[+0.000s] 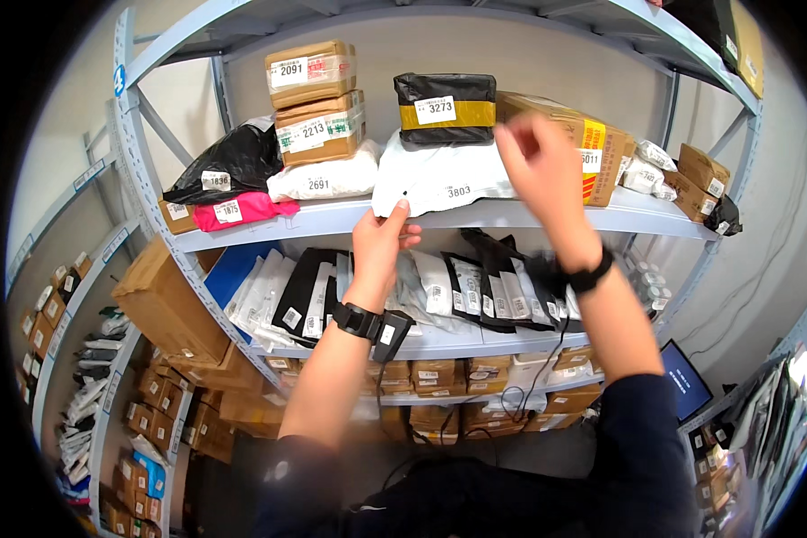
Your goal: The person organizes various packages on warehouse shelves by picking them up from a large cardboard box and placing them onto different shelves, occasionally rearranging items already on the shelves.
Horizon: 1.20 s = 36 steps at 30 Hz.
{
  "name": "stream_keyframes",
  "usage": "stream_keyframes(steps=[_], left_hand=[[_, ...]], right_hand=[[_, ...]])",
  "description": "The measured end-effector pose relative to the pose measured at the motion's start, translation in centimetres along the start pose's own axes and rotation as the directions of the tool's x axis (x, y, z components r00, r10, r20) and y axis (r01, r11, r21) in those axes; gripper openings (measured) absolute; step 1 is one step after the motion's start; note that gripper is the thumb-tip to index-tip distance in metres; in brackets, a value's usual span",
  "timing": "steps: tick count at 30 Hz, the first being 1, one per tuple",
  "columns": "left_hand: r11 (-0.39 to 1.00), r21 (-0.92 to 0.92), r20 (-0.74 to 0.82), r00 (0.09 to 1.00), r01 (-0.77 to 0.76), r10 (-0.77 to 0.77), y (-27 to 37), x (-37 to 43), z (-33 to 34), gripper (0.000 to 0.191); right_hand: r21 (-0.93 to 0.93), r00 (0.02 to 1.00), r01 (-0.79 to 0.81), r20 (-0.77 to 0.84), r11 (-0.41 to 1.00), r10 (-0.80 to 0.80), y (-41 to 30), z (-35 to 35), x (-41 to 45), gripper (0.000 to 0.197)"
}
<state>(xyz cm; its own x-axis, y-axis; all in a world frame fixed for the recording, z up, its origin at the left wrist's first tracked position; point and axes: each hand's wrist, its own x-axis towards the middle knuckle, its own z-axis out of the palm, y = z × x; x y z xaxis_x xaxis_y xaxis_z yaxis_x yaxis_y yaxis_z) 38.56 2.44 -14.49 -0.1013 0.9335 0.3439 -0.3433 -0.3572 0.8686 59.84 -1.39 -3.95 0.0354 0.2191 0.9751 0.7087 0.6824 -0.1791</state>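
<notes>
A white plastic mailer bag [444,175] lies on the upper shelf, its front edge hanging slightly over the shelf's lip. My left hand [385,232] pinches its near left corner, thumb on top and fingers underneath. On the bag rests a black-wrapped parcel [447,84] with a yellow tape band and a label. Blurred, my right hand [545,165] is raised by the bag's right end, in front of a large cardboard box [598,168]. Its fingers are curled; nothing shows in them, though blur hides the detail.
Left of the bag, two stacked cardboard boxes [319,128] stand on a white parcel [319,181], near a black bag [232,161] and a pink parcel [242,210]. Upright mailers [437,289] fill the shelf below. Cables [531,376] hang in front; a monitor [684,380] stands at right.
</notes>
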Motion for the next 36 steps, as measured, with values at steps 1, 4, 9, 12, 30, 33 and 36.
stream_keyframes(steps=[1, 4, 9, 12, 30, 33, 36], left_hand=[[1.000, -0.004, 0.006, 1.000, -0.005, 0.005, -0.4, 0.2, 0.2, 0.029], [1.000, 0.000, 0.064, 0.998, -0.002, 0.002, -1.5, 1.0, 0.6, 0.028], [0.998, 0.061, 0.059, 0.998, -0.031, 0.027, -1.9, 1.3, -0.3, 0.024], [0.998, 0.048, 0.069, 0.997, -0.049, 0.046, -2.3, 1.8, -0.7, 0.023], [0.996, 0.061, -0.073, 0.995, -0.066, 0.070, -1.5, 1.5, -3.5, 0.021], [0.910, 0.295, -0.139, 0.929, -0.292, 0.344, 0.0, 1.2, -3.7, 0.019], [0.530, 0.578, 0.041, 0.671, -0.621, 0.740, 4.2, 0.9, -1.1, 0.022]], right_hand=[[0.046, 0.962, -0.265, 0.082, 0.963, 0.260, 0.2, -0.9, -2.9, 0.029], [0.299, 0.534, -0.845, 0.504, 0.443, 0.679, 2.3, -1.6, -8.3, 0.047], [0.543, 0.494, -0.821, 0.523, 0.176, 0.694, 4.3, 2.8, -8.8, 0.041], [0.592, 0.587, -0.762, 0.459, 0.263, 0.667, 5.1, 4.4, -8.6, 0.033], [0.637, 0.537, -0.708, 0.203, 0.306, 0.819, 6.5, 1.5, -10.4, 0.030], [0.686, 0.564, -0.665, 0.200, 0.296, 0.801, 7.2, 0.5, -9.3, 0.028], [0.608, 0.601, -0.693, 0.189, 0.388, 0.777, 8.4, -0.2, -8.9, 0.026]])
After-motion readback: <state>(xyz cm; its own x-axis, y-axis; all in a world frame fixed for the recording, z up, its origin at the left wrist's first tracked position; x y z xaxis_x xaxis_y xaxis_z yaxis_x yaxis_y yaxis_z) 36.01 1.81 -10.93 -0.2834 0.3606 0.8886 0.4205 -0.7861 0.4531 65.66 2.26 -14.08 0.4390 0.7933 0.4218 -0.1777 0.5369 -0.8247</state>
